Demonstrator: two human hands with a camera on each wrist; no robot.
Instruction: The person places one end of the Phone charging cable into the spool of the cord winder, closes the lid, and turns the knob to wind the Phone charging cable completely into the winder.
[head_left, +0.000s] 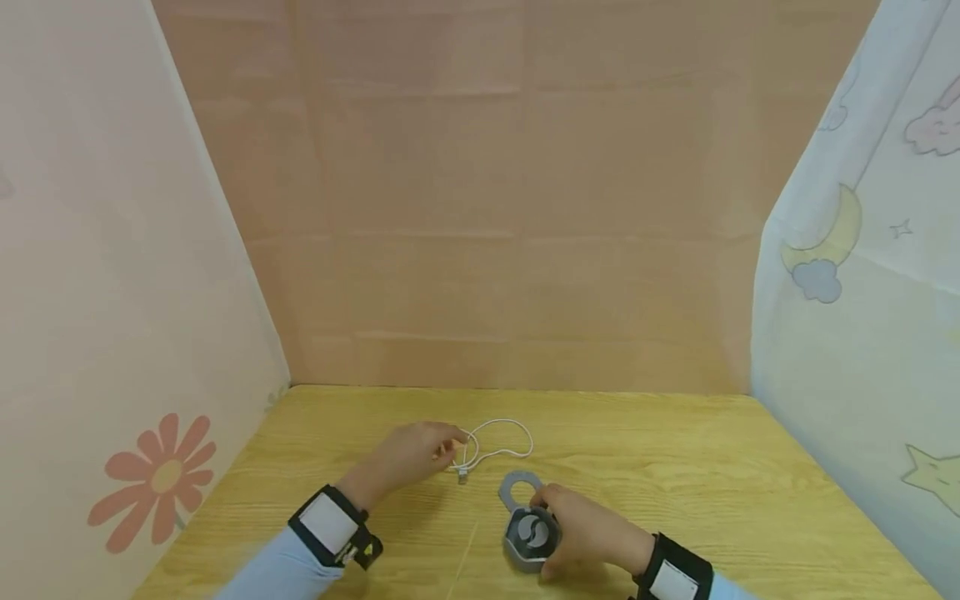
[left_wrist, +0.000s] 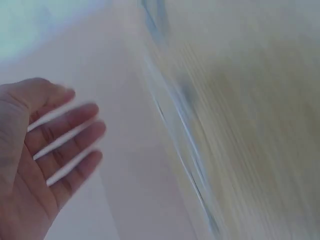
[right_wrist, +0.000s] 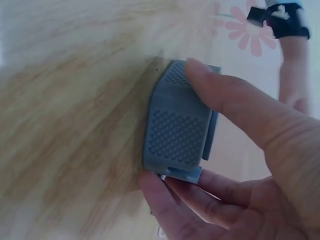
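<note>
Right hand (head_left: pixel 592 537): nearest the camera, low on the wooden table (head_left: pixel 675 467); thumb and fingers curl round a grey cable winder (head_left: pixel 528 521) and hold it against the tabletop
Cable winder: grey body with a dotted, grippy side (right_wrist: pixel 177 127), a round light centre on top and a loop handle pointing away from the person; it sits just right of the table's middle, close to the near edge
Right-hand grip: in the right wrist view the thumb presses on the upper edge of the winder while the fingers hook beneath its lower edge, so the hold looks firm
Left hand (head_left: pixel 408 457): reaches forward to the white cable (head_left: pixel 495 442); the fingertips are at the near end of the cable, but whether they pinch it cannot be told from the head view
Left wrist view: blurred; it shows the left hand (left_wrist: pixel 40 150) with fingers fairly straight and spread, and no cable visible between them
White cable: lies in a loose loop on the table just beyond the winder, its small plug (head_left: pixel 462 477) resting between the two hands, apart from the winder
Progress: by my judgement the work is at its start; the winder is held steady and the cable is reached, yet no cable is wound onto the winder and the whole loop remains to be gathered
Surroundings: fabric panels with a flower (head_left: pixel 153 479) on the left and a moon (head_left: pixel 828 242) on the right enclose the table
</note>
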